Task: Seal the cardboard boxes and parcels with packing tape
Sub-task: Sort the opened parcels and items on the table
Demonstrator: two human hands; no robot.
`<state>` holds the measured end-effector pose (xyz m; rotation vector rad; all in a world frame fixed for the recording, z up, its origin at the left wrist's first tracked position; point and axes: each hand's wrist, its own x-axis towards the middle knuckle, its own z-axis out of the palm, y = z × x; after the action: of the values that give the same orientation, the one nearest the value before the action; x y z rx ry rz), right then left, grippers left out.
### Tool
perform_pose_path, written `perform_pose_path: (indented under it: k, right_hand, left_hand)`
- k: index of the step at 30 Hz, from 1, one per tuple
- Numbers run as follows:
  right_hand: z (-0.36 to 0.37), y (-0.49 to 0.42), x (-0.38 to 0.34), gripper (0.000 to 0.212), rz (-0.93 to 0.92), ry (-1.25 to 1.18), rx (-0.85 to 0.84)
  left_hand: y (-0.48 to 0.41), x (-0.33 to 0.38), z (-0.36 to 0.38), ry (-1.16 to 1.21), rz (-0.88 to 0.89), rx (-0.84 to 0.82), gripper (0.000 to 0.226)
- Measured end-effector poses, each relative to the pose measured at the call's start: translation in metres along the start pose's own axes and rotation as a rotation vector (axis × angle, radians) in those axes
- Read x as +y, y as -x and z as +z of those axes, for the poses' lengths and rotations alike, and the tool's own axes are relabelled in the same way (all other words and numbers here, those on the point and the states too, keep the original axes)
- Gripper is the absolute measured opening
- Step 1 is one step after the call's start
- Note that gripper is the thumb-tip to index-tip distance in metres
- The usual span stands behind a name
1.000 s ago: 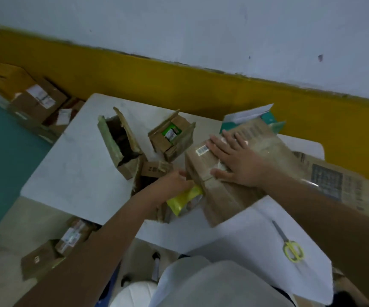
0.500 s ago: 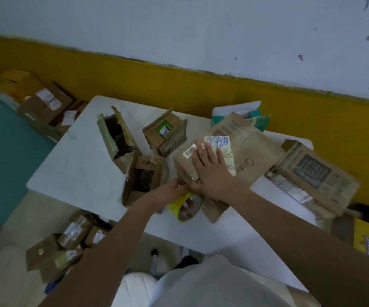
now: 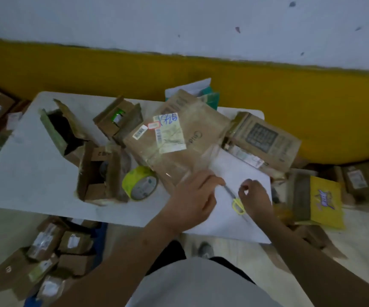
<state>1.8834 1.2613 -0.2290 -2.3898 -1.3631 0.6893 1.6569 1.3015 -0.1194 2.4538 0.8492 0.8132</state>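
Parcel (image 3: 179, 147), tape roll (image 3: 140, 186) beside it, right hand (image 3: 255, 196) just beside scissors (image 3: 238, 204)

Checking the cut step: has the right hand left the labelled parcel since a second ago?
Yes. The right hand has come off the labelled parcel, toward the person, and is now beside the yellow scissors on the white sheet.

The bare left forearm (image 3: 123, 258) and bare right forearm (image 3: 312, 251) are reaching forward from below, converging. The bare left hand (image 3: 193, 197) is lying palm down, fingers fairly straight and together, blurred. The bare right hand (image 3: 256, 197), just beside it, is curling its fingers, thumb and forefinger nearly forming 1 ring; any grip cannot be told.
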Motion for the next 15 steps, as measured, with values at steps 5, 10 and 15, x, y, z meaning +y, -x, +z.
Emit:
perform_pose_path:
  k: [5, 10, 15]
  right_hand:
    - [0.048, 0.012, 0.056, 0.028, 0.078, 0.123, -0.153]
    - [0.074, -0.009, 0.064, 0.033, 0.09, 0.178, -0.132]
    - [0.079, -0.015, 0.065, 0.034, 0.078, 0.394, -0.068]
  left_hand:
    - [0.009, -0.01, 0.084, 0.299, -0.349, -0.343, 0.04]
    - [0.033, -0.026, 0.106, 0.325, -0.457, -0.384, 0.042]
    - [0.064, -0.045, 0.103, 0.299, -0.559, -0.372, 0.039]
